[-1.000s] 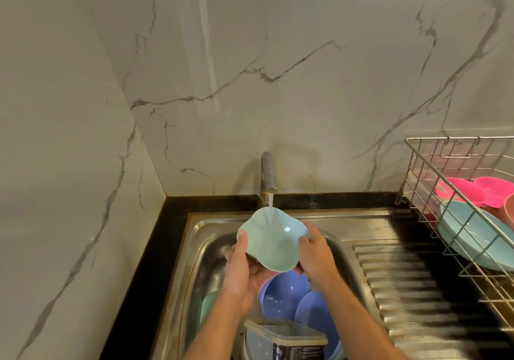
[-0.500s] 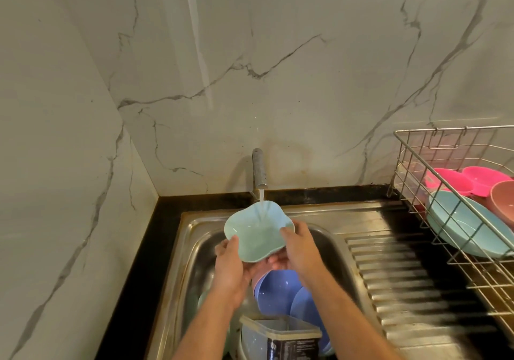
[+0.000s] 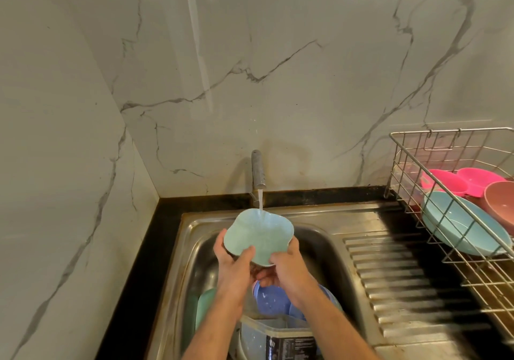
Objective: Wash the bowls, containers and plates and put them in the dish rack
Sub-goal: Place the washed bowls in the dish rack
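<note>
Head view. A pale green bowl with a wavy rim (image 3: 257,237) is being held over the basin of the steel sink (image 3: 328,244), directly beneath the tap (image 3: 257,169). A stream of water (image 3: 260,200) is falling onto the far edge of the bowl. The bowl is being tilted, with its far rim raised toward the tap and its near rim lowered toward the person.

The bowl is being gripped at its near-left edge by the left hand (image 3: 233,270), with the thumb laid over the rim and the remaining fingers curled beneath. The near-right edge is being gripped by the right hand (image 3: 286,270); its thumb is resting against the rim, and its fingers (image 3: 265,275) are curled under the base. Both hands are touching the bowl.

Unwashed items are lying in the basin below the hands: blue plates (image 3: 274,300), a green dish (image 3: 204,308) and a clear container (image 3: 278,337).

The dish rack (image 3: 417,170) is standing to the right of the sink, beyond the ribbed drainboard (image 3: 403,284), and is well apart from the bowl. A blue bowl (image 3: 456,229) and pink bowls (image 3: 459,180) are already being held in it. The rinsing step is judged to be in progress. For the transfer, the rack is lying to the right of the fingers, so the right hand is judged to be the nearer one.
</note>
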